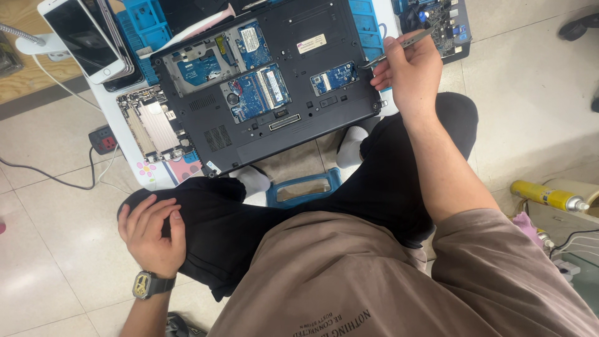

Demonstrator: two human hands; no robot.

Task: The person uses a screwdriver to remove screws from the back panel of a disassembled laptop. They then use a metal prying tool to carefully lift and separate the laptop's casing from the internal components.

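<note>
An upturned black laptop (299,118) lies on a small table with its bottom covers off, showing blue circuit boards and memory modules (259,92). My right hand (409,72) holds metal tweezers (399,47) whose tips reach toward the small blue card (335,77) near the laptop's right edge. My left hand (153,234), with a wristwatch (148,284), rests on my left knee in black trousers, fingers loosely curled and holding nothing.
Stacked smartphones (87,37) and an opened phone body (153,128) lie left of the laptop. A blue mat (146,28) sits behind. A circuit board (446,25) is at top right. A power strip (103,138) and cables lie on the tiled floor; a yellow spray can (546,196) at right.
</note>
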